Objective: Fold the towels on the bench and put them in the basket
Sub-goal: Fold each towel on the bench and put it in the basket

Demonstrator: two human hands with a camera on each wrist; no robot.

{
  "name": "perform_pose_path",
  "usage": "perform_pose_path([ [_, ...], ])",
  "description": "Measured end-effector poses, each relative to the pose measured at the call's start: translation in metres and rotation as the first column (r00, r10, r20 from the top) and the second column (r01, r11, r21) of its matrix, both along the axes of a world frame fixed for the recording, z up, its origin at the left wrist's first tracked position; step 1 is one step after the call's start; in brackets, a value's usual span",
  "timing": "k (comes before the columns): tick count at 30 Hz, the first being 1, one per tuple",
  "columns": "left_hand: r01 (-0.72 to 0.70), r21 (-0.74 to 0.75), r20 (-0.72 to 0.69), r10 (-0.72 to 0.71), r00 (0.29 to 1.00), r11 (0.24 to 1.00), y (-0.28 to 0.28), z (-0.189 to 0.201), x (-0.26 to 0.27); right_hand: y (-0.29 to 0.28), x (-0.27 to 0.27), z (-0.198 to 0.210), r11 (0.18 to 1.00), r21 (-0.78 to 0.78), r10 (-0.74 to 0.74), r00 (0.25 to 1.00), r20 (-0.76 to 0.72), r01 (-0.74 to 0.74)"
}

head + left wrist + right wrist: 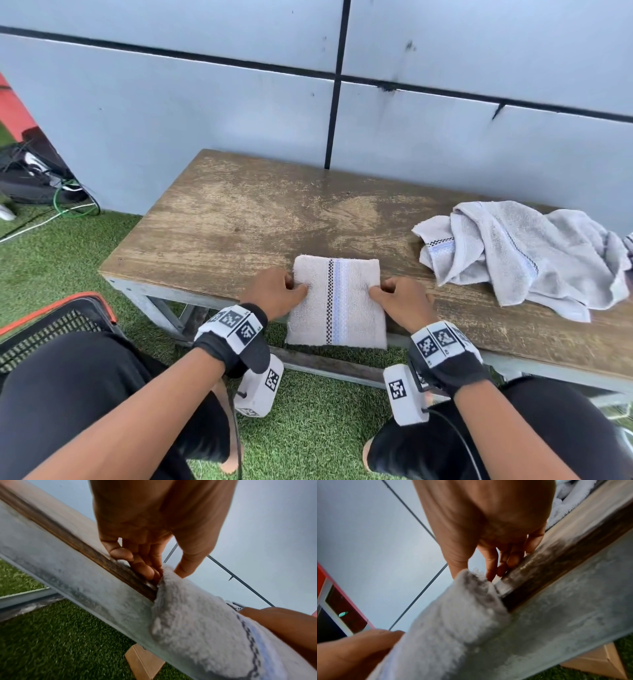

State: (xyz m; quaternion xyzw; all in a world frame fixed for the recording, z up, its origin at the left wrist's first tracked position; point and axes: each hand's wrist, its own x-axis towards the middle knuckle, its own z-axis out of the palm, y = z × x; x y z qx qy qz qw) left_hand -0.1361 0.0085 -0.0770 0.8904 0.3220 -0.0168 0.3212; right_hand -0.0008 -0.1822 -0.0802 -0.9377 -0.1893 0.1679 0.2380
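Observation:
A folded white towel (337, 301) with a checkered and blue stripe lies on the wooden bench (239, 219), its near end hanging over the front edge. My left hand (274, 291) pinches its left edge (164, 573), thumb on top and fingers underneath. My right hand (399, 298) pinches the right edge (471, 578) the same way. A second towel (520, 253), crumpled and unfolded, sits on the bench to the right. A black mesh basket (58, 325) with an orange rim stands on the grass at the lower left, partly hidden by my knee.
A grey panelled wall (239, 102) runs behind the bench. Bags and cables (37, 178) lie on the artificial grass at the far left. A cardboard box (144, 660) sits under the bench. My knees are close to the bench's metal frame (164, 308).

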Motion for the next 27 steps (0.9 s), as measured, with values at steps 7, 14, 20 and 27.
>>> perform_pose_path([
  [7,-0.131,-0.440,0.236,0.255,0.938,0.889,-0.009,0.000,-0.003,-0.005,-0.002,0.014,0.959,0.277,0.006,0.971,-0.237,0.062],
  [14,-0.170,-0.790,0.141,0.444,0.885,0.589,-0.019,-0.002,-0.007,-0.017,0.001,0.015,0.804,0.450,-0.015,0.769,-0.639,0.389],
  [20,-0.145,-0.841,0.110,0.428,0.897,0.521,-0.033,0.002,-0.026,-0.032,-0.009,0.019,0.822,0.404,0.043,0.662,-0.748,0.402],
  [27,-0.134,-0.808,0.167,0.441,0.882,0.573,-0.058,0.006,-0.063,-0.046,-0.046,0.024,0.828,0.420,0.035,0.713,-0.700,0.372],
])
